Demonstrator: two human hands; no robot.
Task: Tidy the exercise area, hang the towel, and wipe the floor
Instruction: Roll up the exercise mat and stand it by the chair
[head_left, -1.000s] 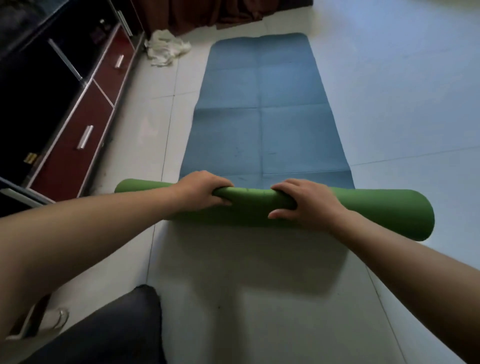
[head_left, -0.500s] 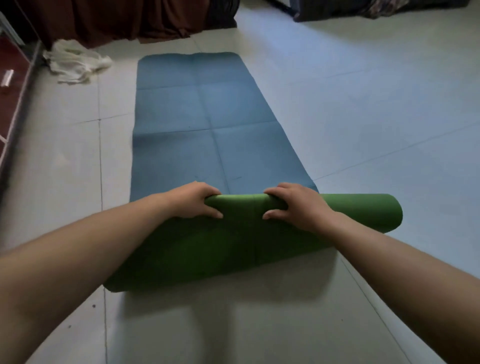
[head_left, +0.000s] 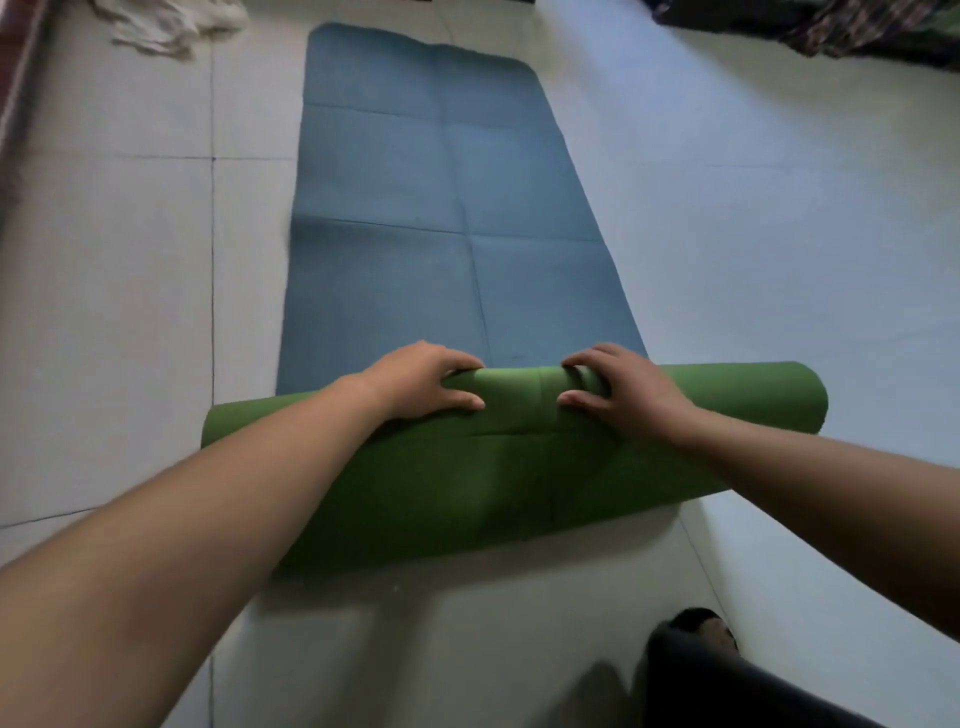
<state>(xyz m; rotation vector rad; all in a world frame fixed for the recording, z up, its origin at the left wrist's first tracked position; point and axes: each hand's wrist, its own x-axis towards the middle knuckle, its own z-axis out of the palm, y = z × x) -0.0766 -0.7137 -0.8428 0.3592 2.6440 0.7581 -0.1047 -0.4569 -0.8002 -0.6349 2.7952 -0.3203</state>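
An exercise mat lies on the pale tiled floor, blue on its top face (head_left: 441, 208) and green on its underside (head_left: 467, 488). Its near end is turned over into a green roll across the middle of the view. My left hand (head_left: 421, 382) grips the top of the roll left of centre, fingers curled over it. My right hand (head_left: 621, 392) grips the roll right of centre in the same way. A crumpled white towel (head_left: 171, 23) lies on the floor at the far left, beyond the mat's corner.
A dark red cabinet edge (head_left: 15, 78) runs along the far left. Dark patterned fabric (head_left: 831, 31) lies at the far right. My dark-clothed leg and foot (head_left: 717, 670) are at the bottom right. Bare tiles flank the mat on both sides.
The green part of the mat now looks wider and looser than one second ago. The camera has swung right, so the cabinet has left most of the view. Both hands keep their grip.
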